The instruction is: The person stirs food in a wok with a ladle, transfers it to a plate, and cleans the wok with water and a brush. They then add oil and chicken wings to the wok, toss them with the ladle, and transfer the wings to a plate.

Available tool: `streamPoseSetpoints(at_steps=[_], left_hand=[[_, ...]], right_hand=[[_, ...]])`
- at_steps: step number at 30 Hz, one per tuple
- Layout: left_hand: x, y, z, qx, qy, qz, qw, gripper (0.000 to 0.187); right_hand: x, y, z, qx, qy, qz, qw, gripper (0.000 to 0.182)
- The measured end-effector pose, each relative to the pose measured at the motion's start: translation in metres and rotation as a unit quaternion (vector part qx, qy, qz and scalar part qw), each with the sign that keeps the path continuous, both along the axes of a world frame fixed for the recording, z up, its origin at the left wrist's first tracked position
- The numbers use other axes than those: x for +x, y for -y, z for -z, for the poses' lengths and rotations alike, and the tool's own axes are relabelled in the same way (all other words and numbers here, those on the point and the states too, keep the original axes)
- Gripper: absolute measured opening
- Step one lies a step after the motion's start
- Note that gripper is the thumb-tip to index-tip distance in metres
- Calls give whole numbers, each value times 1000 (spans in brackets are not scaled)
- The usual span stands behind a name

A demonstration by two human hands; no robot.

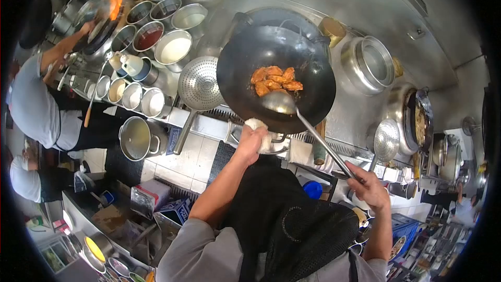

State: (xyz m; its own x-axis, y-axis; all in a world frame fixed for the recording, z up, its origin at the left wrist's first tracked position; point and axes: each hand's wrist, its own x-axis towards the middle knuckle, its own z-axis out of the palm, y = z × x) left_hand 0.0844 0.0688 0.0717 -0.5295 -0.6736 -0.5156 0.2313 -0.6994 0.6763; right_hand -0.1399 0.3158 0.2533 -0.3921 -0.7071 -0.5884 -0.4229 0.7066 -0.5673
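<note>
A large black wok (241, 65) sits over the stove in front of me. Several browned, reddish-orange pieces of food (275, 78) lie together in its middle. My left hand (251, 142) is closed around a folded white cloth (257, 124) at the wok's near rim; the grip underneath is hidden. My right hand (371, 185) grips the long handle of a metal ladle (324, 143). The ladle's bowl rests inside the wok, just below the food pieces and touching or very near them.
A perforated strainer (200, 84) lies left of the wok, beside several metal bowls of sauces (174, 48). Another strainer (386, 140) and stacked metal pots (368, 65) stand to the right. At far left, a co-worker (34, 102) holds a flaming pan (102, 36). A large pot (136, 138) stands lower left.
</note>
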Motion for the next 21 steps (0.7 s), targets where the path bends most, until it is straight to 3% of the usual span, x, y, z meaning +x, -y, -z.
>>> streamPoseSetpoints(at_steps=[2,3,5,7,9,11,12,13,15,16,17,19,21], left_hand=[[-1,8,5,3,3,27,1000,26],[-2,14,3,7,8,51,999,24],[-9,26,5,2,0,59,998,22],[-5,14,12,-13,25,60,998,26],[15,-17,90,-80,41,67,994,31],[40,-42,132,-113,95,94,985,38],[46,-39,99,-84,71,95,989,37],[53,-39,61,-50,47,95,993,37],[41,-18,52,-6,20,65,998,28],[27,-5,63,-44,1,38,998,25],[14,13,32,-12,-21,17,1000,21],[-2,39,29,12,-21,35,999,20],[2,21,35,26,-6,34,999,22]], right_hand=[[-2,8,-17,45,-22,-80,995,53],[-7,11,-4,-37,-95,-156,982,50],[-3,42,12,-15,-113,-137,984,49],[-3,61,63,-115,-144,-110,977,49],[10,63,111,-141,-153,-84,974,50],[17,55,132,-174,-148,-60,972,55],[22,44,132,-187,-141,-61,970,56],[26,35,131,-195,-132,-62,970,56],[39,24,94,-77,-85,-42,993,56],[42,31,66,-23,-51,-41,998,56],[38,27,59,-20,-35,-42,998,55],[36,33,30,-18,-22,-36,999,53],[24,27,6,20,-34,-58,998,53]])
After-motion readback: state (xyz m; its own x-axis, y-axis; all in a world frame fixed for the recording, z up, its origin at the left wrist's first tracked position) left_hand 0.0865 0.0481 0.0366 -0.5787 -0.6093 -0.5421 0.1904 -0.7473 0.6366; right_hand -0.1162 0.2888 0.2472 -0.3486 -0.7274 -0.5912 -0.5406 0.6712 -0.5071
